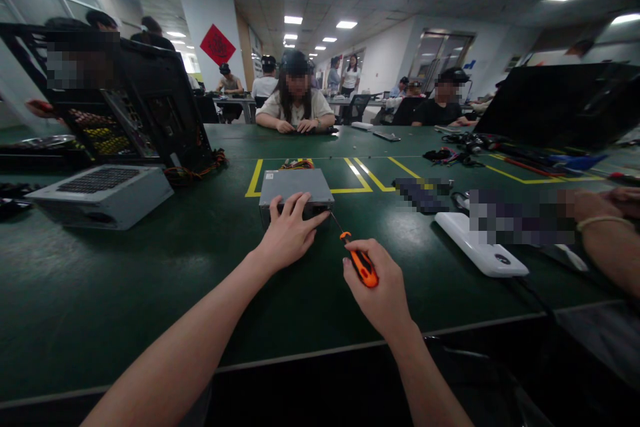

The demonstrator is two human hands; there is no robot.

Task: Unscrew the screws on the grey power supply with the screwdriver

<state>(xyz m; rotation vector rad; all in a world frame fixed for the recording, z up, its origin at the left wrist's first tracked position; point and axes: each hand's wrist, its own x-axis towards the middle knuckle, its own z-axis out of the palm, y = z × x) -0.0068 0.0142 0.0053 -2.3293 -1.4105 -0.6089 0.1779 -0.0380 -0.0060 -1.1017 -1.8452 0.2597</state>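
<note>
A grey computer power supply (299,180) rests on the green table in front of me, with a bundle of coloured cables (297,164) behind it. My left hand (287,230) holds it, fingers spread over the top and front edge. The left thumb reaches to its front right corner. My right hand (383,283) is closed around the orange and black handle of a screwdriver (361,260). The screwdriver's thin shaft slants up to that same corner, beside the left thumb. Whether the tip sits in a screw is too small to tell.
Left stand another power supply (105,193) and an open black computer case (145,100). Right lie a white power strip (480,247), loose cables (455,150) and a dark monitor-like panel (560,107). A co-worker's arm (610,227) reaches in at right; another person (295,103) sits opposite.
</note>
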